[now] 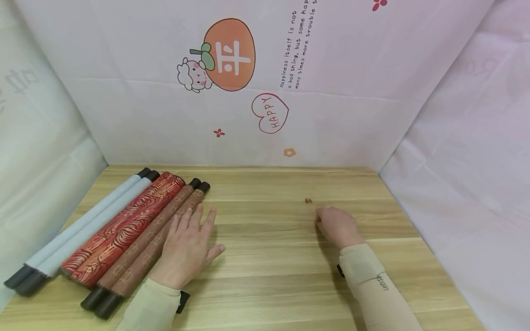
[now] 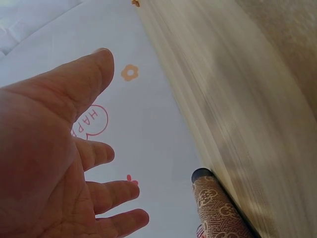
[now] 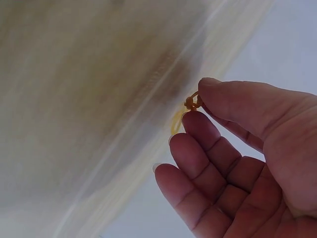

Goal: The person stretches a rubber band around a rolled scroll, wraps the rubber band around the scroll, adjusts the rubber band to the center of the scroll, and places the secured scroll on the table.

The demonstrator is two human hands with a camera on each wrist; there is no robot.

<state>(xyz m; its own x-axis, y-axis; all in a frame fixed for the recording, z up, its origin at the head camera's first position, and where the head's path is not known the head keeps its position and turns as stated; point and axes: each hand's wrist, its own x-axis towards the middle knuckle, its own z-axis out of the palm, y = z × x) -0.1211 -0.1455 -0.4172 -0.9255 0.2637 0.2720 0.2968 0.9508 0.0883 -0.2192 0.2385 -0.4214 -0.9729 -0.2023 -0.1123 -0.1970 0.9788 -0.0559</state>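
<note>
My right hand pinches a small yellow-brown loop, which looks like a rubber band, between thumb and forefinger. A paler yellow loop shows just beyond the fingertips. A tiny brown coiled thing lies on the table close by. Fingers spread, my left hand hovers at the right side of a brown patterned double scroll with black end knobs; nothing is in its palm in the left wrist view. Whether its fingertips touch the scroll I cannot tell.
Left of the brown scroll lie a red wavy-patterned double roll and a pale blue double scroll, side by side and slanting. A wood-grain table carries everything. White printed cloth walls it at the back and both sides.
</note>
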